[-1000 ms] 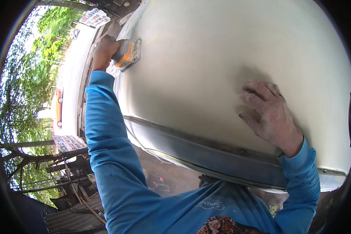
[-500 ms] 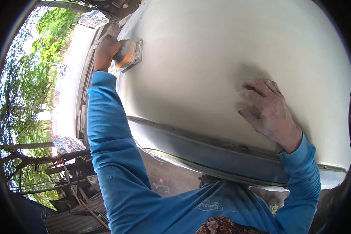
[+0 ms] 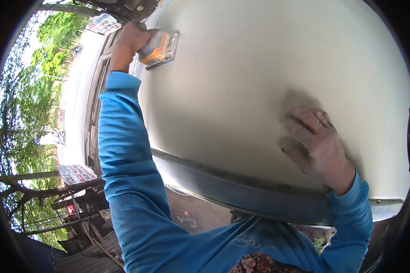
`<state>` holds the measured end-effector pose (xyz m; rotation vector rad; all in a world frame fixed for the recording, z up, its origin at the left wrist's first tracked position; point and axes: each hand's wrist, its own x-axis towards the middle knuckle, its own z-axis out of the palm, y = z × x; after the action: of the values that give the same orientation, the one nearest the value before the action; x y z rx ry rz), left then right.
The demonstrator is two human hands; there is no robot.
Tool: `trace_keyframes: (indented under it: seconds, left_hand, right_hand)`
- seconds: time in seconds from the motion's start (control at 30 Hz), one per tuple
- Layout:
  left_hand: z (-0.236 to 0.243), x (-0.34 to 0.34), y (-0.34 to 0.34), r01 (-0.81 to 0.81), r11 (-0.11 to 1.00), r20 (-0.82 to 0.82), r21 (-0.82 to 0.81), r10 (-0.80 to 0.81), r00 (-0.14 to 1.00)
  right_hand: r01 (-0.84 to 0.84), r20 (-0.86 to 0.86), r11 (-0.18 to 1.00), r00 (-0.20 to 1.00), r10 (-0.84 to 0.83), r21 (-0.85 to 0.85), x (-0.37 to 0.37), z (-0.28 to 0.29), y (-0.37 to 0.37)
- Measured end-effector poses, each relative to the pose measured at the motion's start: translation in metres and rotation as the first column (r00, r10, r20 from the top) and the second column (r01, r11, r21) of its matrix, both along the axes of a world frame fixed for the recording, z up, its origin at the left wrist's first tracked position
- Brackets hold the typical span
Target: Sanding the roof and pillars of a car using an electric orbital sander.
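Observation:
My left hand [image 3: 130, 41] is wrapped round an orange and grey power sander [image 3: 157, 51], whose flat pad rests against a large pale, smoothly curved panel [image 3: 232, 77]. The sander sits near the panel's far left edge. My right hand [image 3: 315, 142] lies on the same panel further right and nearer me, dusted with pale powder. Its fingers are spread and slightly bent, and nothing is in them. Both forearms wear blue sleeves. Along the panel's near side runs a dark strip above a grey-blue glossy band [image 3: 241, 188].
White signs with lettering hang at the left, one far [image 3: 103, 24] and one nearer [image 3: 77, 174]. Beyond them are trees [image 3: 27, 113] and a bright road. Branches and wooden poles [image 3: 89, 227] clutter the lower left. Below the panel's near edge lies brownish ground [image 3: 198, 209].
My left hand and the sander have shifted a little up and to the right over the panel. My right hand appears slightly lower, still on the surface. The whole view has moved a little.

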<state>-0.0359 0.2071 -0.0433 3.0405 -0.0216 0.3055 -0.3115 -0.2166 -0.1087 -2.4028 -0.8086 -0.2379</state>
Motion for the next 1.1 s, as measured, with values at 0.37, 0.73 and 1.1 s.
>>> trace_keyframes:
  seconds: [0.37, 0.73, 1.1]
  left_hand:
    - [0.007, 0.012, -0.001, 0.011, 1.0, -0.124, 0.029, -0.008, 0.992]
    - [-0.004, 0.047, 0.027, -0.043, 0.999, -0.058, -0.021, 0.042, 0.997]
    - [0.012, 0.03, 0.0, 0.073, 0.996, -0.16, -0.042, -0.079, 0.984]
  right_hand:
    - [0.002, -0.027, 0.999, 1.0, -0.003, -0.051, 0.0, 0.003, 0.007]
    - [-0.003, -0.042, 0.999, 0.999, 0.001, -0.049, -0.002, 0.005, 0.008]
    - [-0.013, -0.067, 0.997, 0.998, 0.008, -0.075, -0.002, 0.007, 0.018]
